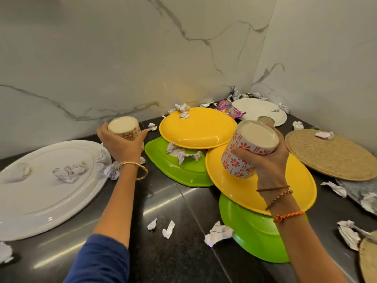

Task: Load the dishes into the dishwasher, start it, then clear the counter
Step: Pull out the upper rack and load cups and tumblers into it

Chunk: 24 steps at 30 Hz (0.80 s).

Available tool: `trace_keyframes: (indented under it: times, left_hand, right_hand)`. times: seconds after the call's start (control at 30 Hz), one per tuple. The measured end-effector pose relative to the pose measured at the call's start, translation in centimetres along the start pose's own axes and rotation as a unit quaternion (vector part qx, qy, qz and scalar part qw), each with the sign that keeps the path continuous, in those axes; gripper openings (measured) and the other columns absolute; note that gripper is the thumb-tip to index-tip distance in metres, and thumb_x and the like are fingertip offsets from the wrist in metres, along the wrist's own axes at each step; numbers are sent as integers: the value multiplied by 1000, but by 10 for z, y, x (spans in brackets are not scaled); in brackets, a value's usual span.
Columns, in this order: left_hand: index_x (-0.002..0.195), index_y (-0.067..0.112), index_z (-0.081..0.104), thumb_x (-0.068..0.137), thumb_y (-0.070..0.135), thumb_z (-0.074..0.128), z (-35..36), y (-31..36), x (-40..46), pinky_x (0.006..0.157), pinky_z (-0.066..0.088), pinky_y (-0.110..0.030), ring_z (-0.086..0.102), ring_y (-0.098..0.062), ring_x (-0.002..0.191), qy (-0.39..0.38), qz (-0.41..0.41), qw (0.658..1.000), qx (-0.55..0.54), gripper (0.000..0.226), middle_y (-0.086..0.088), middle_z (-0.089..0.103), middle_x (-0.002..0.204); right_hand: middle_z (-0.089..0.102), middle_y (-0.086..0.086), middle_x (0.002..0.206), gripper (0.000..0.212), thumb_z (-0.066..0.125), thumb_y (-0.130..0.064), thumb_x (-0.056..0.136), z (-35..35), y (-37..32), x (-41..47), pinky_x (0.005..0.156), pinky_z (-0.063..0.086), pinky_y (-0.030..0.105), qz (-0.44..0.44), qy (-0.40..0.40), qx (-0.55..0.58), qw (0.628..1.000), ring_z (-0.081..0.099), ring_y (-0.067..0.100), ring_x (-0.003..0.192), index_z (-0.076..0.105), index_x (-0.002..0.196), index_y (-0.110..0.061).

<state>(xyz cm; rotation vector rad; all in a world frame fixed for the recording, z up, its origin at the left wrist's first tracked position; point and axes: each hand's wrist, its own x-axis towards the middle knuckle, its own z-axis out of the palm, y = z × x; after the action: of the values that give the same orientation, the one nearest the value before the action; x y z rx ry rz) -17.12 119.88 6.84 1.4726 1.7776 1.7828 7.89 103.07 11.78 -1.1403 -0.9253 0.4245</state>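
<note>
My left hand [120, 146] grips a patterned cup [124, 127] with red flowers, upside down, near the marble back wall. My right hand [269, 160] grips a second, larger-looking patterned cup [242, 152], tilted with its base up, above a yellow plate [234, 186]. Another yellow plate [197, 127] lies upside down on a green dish [183, 170]. A second green dish [257, 240] sits under the near yellow plate. A large white oval platter [40, 190] lies at the left. A white round plate [259, 109] rests in the far corner.
Crumpled paper scraps [218, 233] litter the black counter [173, 252] and the plates. A woven round mat [332, 154] lies at the right, another mat edge [369, 260] at the lower right. A pink wrapper [228, 109] sits by the corner. Marble walls close off the back and right.
</note>
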Motion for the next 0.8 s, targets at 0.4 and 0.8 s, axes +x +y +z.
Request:
trace_keyframes:
  times: [0.4, 0.8]
  left_hand:
    - [111, -2, 50, 57, 37, 82, -15, 45, -7, 81, 34, -33, 47, -29, 96, 3, 341, 940, -28, 75, -16, 54, 109]
    - [115, 15, 39, 56, 57, 73, -9, 180, -207, 93, 34, -20, 46, -13, 104, -347, 369, 781, -364, 81, 0, 45, 111]
  right_hand:
    - [55, 2, 112, 88, 80, -30, 43, 1, -4, -19, 85, 49, 21, -84, 81, -24, 993, 55, 2, 104, 44, 120, -5]
    - [47, -13, 123, 88, 80, -30, 53, -114, -99, -134, 101, 34, 14, -215, 316, -265, 885, 45, -5, 116, 38, 124, 0]
